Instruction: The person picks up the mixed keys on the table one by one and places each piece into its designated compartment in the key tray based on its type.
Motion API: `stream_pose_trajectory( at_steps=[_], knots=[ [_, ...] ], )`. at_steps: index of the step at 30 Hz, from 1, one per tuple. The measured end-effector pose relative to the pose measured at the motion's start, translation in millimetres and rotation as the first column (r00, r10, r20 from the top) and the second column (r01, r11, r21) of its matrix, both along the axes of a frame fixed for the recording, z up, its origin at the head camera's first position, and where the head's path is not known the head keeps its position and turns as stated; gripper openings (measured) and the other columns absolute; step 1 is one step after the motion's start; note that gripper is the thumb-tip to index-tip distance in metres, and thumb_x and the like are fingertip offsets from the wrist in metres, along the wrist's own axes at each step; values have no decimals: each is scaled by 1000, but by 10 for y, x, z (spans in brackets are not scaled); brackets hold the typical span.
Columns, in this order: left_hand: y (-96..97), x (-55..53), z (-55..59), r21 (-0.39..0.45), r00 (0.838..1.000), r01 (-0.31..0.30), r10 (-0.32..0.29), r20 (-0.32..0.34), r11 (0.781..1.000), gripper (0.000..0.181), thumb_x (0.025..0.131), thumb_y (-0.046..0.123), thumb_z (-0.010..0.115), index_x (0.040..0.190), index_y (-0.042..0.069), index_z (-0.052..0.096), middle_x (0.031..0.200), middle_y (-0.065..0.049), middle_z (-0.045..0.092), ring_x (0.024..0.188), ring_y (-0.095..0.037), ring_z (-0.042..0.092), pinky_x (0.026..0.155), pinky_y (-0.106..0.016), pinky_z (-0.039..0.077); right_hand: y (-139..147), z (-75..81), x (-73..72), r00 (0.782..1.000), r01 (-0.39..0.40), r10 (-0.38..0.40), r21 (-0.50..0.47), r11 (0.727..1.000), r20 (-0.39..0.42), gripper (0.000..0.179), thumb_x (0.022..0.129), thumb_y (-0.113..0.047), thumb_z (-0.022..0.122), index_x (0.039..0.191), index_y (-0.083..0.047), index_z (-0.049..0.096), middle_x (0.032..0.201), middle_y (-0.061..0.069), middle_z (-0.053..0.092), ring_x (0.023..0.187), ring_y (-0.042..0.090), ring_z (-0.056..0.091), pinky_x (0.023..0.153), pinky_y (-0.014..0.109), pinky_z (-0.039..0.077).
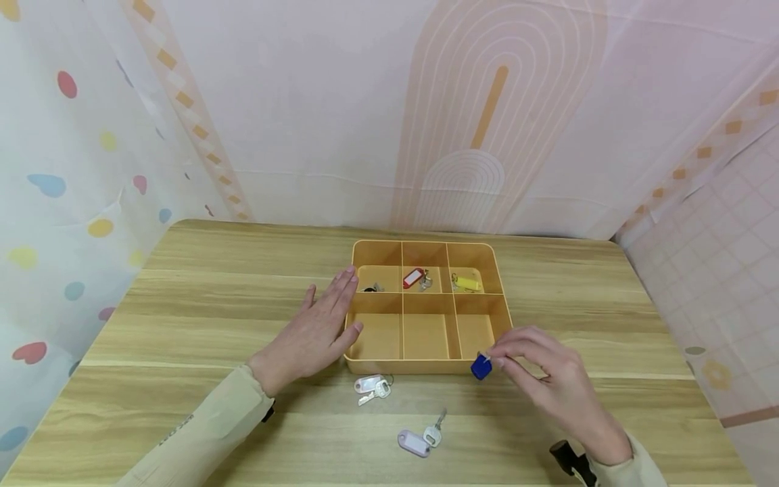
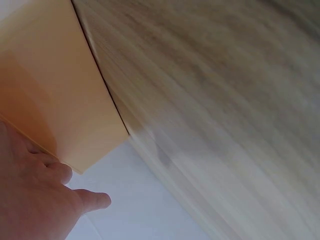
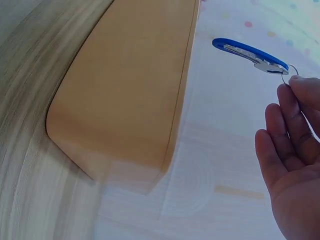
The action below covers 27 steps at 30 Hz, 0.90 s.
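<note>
Between thumb and forefinger, my right hand (image 1: 544,368) pinches the ring of a key with a blue key tag (image 1: 481,366). The tag hangs by the front right corner of an orange divided tray (image 1: 420,367); in the right wrist view the silver key (image 3: 260,63) lies along the blue tag. My left hand (image 1: 313,331) rests against the tray's left side with fingers extended. In the back compartments lie a red key tag (image 1: 413,278) with a key, a yellow key tag (image 1: 467,283), and a dark item (image 1: 370,289) partly hidden by the divider.
In front of the tray, two keys with pale tags lie on the wooden table (image 1: 243,270): one whitish tag (image 1: 368,384) near the tray, one lilac tag (image 1: 414,444) closer to me. A patterned curtain (image 1: 316,101) hangs behind the table.
</note>
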<state>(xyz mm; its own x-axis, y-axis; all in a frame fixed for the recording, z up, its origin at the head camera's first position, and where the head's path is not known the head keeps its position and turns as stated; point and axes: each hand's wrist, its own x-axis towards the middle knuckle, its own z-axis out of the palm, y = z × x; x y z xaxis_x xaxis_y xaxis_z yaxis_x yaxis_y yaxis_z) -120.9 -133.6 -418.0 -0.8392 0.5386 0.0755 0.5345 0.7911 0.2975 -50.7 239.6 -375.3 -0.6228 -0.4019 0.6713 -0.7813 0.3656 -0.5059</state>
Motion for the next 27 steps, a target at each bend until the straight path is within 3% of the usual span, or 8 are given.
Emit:
stream_pose_trajectory(
  at_steps=[7,11,15,27],
  knots=[
    [-2,6,18,2,1000,-1,1,1,1000,77,110,48,34,165,0,9,174,-11,2,159,-27,6,121,-67,12,36,-15,-97,997,73,-74,-51,996,-25,32,104,-32,63,98,-5,78,98,7,74,99,9,67,92,15,52],
    [-3,11,27,1,1000,-1,1,3,1000,77,110,48,34,165,0,9,174,-11,2,159,-27,6,121,-67,12,72,-16,-146,992,125,-125,-71,990,4,7,96,-6,73,99,-3,78,99,9,74,101,8,67,92,15,52],
    [-4,12,28,-1,1000,-2,2,1,1000,77,110,48,34,165,0,9,174,-10,2,159,-26,5,121,-67,12,90,-19,-201,985,172,-172,-67,983,17,28,79,18,76,99,-1,78,99,8,75,100,8,67,92,15,51],
    [3,8,14,7,1000,-4,4,-3,1000,76,110,45,37,165,-1,11,174,-12,5,159,-27,6,121,-67,13,104,-196,-412,973,230,-230,-37,973,-7,32,76,17,80,99,-4,80,96,5,76,93,10,69,89,13,50]
  ],
)
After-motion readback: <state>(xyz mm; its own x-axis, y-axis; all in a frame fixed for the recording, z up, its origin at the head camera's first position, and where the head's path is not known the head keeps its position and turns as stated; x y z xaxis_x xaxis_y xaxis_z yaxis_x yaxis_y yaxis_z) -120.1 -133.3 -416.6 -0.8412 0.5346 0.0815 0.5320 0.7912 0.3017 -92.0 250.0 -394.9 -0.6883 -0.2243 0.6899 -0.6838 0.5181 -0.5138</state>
